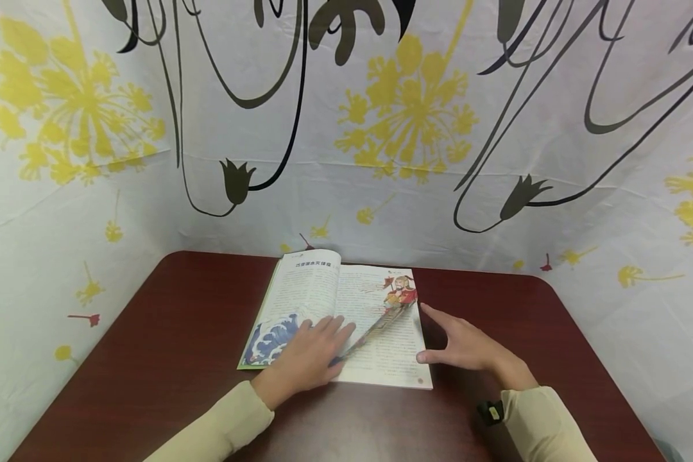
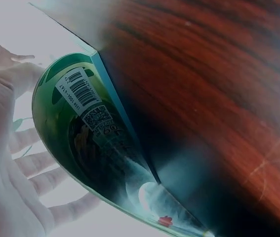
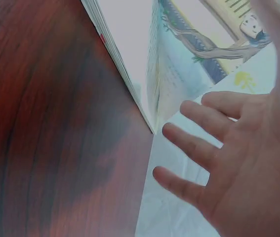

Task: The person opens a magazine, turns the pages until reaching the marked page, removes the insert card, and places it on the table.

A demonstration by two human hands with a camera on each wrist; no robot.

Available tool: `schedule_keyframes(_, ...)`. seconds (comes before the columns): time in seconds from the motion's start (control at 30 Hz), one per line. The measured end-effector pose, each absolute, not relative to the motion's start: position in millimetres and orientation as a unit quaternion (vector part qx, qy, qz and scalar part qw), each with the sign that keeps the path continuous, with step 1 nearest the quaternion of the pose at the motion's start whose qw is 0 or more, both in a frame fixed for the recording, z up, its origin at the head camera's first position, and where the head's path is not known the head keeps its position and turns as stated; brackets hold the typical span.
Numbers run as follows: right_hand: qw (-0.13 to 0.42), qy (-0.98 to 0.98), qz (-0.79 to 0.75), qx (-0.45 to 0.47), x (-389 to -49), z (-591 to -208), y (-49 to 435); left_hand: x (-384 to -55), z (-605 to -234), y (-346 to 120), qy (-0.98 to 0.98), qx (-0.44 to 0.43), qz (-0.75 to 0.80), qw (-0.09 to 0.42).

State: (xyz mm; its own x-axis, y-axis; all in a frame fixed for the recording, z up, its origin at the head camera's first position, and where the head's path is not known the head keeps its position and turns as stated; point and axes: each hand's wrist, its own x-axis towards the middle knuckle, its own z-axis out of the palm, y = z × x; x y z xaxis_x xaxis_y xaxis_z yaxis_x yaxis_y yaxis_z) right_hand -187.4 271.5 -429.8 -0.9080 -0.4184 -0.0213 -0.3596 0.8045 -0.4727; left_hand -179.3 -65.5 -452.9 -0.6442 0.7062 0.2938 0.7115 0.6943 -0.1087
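Note:
An open magazine [image 1: 375, 359] lies on the table, with blue waves printed on its left page and a figure in red on the right. One page [image 1: 381, 321] stands partly raised, seen edge-on as a slanting strip near the middle. My left hand [image 1: 308, 353] rests over the lower middle of the magazine, fingers extended. In the left wrist view the green cover [image 2: 56, 113] with a barcode bows up beside that hand. At the right edge of the magazine is my right hand [image 1: 468, 343], thumb and fingers spread apart and holding nothing.
The dark red wooden table [image 1: 167, 321] extends around the magazine. A white cloth [image 1: 323, 141] with yellow and dark plant prints hangs behind and at both sides. A dark band [image 1: 491, 412] sits at the right wrist, by the beige sleeve [image 1: 545, 423].

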Motion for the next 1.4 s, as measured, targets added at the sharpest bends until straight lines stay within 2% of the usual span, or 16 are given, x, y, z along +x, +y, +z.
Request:
schedule_keyframes(0.17, 0.077, 0.95, -0.208, -0.218, -186, -435, 272, -182, -453, -67, -0.898, -0.4, -0.03, 0.183)
schedule_keyframes(0.37, 0.082, 0.944, -0.188, -0.259, -186, -441, 269, -185, -453, -68, -0.875, -0.419, -0.056, 0.237)
schedule_keyframes(0.6, 0.123, 0.94, -0.179, -0.263, -185, -442, 266, -187, -453, -66, -0.86, -0.434, -0.014, 0.268)
schedule_keyframes(0.93, 0.132, 0.944, -0.171, -0.249, -184, -442, 262, -184, -450, -66, -0.852, -0.454, 0.052, 0.257)
schedule_keyframes(1.23, 0.124, 0.944, -0.169, -0.255, -183, -442, 261, -182, -449, -66, -0.857, -0.453, 0.116, 0.216)
schedule_keyframes(1.4, 0.121, 0.945, -0.166, -0.256, -183, -443, 262, -181, -450, -67, -0.864, -0.439, 0.113, 0.218)
